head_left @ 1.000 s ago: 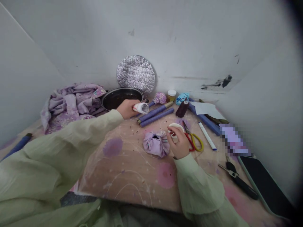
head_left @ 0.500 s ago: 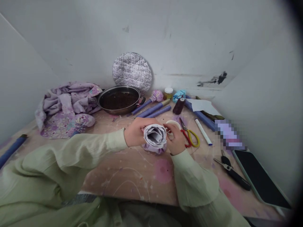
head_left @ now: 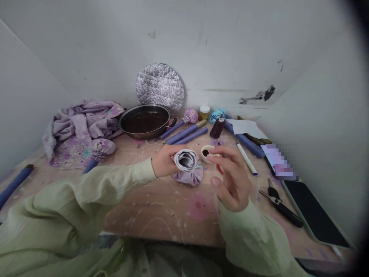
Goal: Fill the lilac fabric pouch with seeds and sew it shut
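White rolled cloth (head_left: 186,161) lies end-on to the view, its long axis tipped up out of a gathered lilac fabric bundle (head_left: 187,177), with the left hand (head_left: 164,161) closed around its near side. The right hand (head_left: 233,181) stands open, fingers spread and raised, its forefinger just beside a small white cup (head_left: 208,153) of dark liquid on the surface (head_left: 150,227)

No lettering can be read anywhere — at least, none in this blurry view.
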A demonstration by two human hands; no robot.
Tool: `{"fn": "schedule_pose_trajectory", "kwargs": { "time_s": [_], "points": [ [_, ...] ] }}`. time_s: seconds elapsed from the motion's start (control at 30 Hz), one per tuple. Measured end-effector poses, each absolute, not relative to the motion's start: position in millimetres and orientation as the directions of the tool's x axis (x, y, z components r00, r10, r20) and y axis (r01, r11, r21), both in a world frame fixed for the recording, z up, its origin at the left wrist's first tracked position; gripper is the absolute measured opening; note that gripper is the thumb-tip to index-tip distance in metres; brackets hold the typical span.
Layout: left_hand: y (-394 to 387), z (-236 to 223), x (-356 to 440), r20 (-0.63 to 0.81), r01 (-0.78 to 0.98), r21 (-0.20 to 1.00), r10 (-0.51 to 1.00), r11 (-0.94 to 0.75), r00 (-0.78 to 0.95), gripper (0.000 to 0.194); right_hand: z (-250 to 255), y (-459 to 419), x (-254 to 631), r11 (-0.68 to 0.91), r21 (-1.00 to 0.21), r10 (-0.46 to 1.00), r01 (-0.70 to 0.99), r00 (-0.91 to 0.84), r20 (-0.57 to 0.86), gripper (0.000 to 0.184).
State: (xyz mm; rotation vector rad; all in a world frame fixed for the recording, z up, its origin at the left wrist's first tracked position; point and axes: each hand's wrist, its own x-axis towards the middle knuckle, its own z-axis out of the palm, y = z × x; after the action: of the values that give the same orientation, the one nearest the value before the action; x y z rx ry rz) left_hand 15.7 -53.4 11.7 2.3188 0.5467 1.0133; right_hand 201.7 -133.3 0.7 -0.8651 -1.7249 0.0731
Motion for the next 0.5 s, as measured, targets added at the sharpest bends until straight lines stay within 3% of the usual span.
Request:
{"fn": "schedule_pose_trajectory", "kwargs": {
  "time_s": [0.23, 0.3, 0.4, 0.5],
  "points": [
    [-54.3, 7.1, 16.1, 0.527, 0.070, 0.617, 0.478, -0.784, 0.702, 0.015, 31.8, -141.3, 195.4, 0.717, -0.065, 0.505, 0.694, -0.453, 0.735, 0.028],
    [-54.6, 4.8, 17.9, 0.520, 0.043, 0.607, 0.437, -0.794, 0.734, 0.015, 32.8, -138.6, 193.3, 0.693, -0.065, 0.550, 0.718, -0.468, 0.692, 0.024],
    [-55.0, 2.0, 19.5, 0.514, 0.040, 0.597, 0.420, -0.801, 0.748, 0.019, 32.7, -136.2, 193.1, 0.655, -0.169, 0.642, 0.737, -0.425, 0.638, 0.018],
    [-55.5, 0.5, 19.7, 0.491, 0.035, 0.625, 0.427, -0.780, 0.759, 0.020, 33.5, -135.4, 196.0, 0.619, -0.077, 0.643, 0.782, -0.448, 0.622, 0.012]
  ]
}}
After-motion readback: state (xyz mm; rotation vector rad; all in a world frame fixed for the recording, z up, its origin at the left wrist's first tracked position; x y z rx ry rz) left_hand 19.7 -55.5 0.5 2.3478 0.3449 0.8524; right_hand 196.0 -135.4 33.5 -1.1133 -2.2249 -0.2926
